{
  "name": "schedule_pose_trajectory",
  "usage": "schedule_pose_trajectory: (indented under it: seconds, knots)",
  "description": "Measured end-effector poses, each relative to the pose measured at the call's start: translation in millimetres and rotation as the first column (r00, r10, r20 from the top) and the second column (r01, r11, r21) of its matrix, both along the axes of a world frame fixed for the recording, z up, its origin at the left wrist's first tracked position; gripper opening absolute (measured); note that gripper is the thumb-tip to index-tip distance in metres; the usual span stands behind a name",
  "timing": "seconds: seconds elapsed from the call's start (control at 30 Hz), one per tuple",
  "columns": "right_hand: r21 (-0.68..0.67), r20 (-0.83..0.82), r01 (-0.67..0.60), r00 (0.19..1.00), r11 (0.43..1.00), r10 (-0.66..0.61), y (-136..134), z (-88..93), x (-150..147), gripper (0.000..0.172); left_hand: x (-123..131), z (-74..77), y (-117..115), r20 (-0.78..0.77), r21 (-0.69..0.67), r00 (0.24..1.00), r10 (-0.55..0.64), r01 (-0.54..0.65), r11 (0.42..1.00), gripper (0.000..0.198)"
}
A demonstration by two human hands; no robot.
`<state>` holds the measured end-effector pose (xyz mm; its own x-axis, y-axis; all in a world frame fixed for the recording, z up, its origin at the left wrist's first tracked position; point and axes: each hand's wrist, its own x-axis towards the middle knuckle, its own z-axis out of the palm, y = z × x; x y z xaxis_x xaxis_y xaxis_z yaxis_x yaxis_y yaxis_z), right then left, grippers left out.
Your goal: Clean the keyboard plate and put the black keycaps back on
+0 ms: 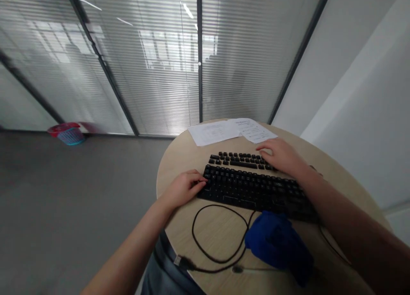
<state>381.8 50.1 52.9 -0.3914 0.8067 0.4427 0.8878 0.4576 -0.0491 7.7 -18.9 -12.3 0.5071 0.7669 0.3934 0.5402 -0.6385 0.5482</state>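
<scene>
A black keyboard [253,186] lies on the round wooden table, its lower rows looking bare of keycaps. My left hand [187,186] grips its left end, with thumb and fingers at the edge. Behind the keyboard, loose black keycaps [243,164] are laid out in rows, a long bar-shaped one among them. My right hand [278,156] reaches over the right end of these rows, fingers stretched and slightly apart, with nothing visible in them. It hides some keycaps, and my right forearm covers the keyboard's right end.
A blue cloth [278,243] lies before the keyboard, beside a looped black cable [221,261] with a USB plug. Printed papers [214,132] rest at the table's [176,154] far edge. A red and blue basket [70,135] stands on the floor by the blind-covered glass wall.
</scene>
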Motion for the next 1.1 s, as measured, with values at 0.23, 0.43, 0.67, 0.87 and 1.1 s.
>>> schedule_pose_trajectory:
  seconds: [0.23,0.43,0.67,0.87,1.1]
  knots:
    - [-0.291,0.073,0.02,0.997,0.957,0.002,57.4,-10.1,-123.5,0.022,-5.4,-4.7,-2.7,0.014,0.012,1.0,0.008,-0.008,1.0,0.021]
    - [-0.345,0.091,0.096,0.993,0.934,-0.069,82.3,-26.4,-138.0,0.016,-9.0,-9.4,-0.1,0.046,-0.022,0.999,0.0,0.001,1.0,0.02]
    - [-0.381,0.08,0.079,0.995,0.921,-0.053,90.9,-37.0,-137.6,0.015,-9.1,-11.0,2.1,0.071,-0.053,0.997,-0.015,0.019,0.998,0.02]
    - [-0.368,0.032,0.003,0.999,0.93,0.009,95.4,-42.9,-138.9,0.016,-8.4,-11.0,2.8,0.077,-0.043,0.997,0.0,0.004,0.999,0.017]
    - [-0.342,-0.031,-0.035,0.999,0.939,0.026,93.0,-46.2,-145.5,0.013,-6.2,-11.7,2.9,0.014,-0.073,0.999,0.039,-0.038,0.997,0.019]
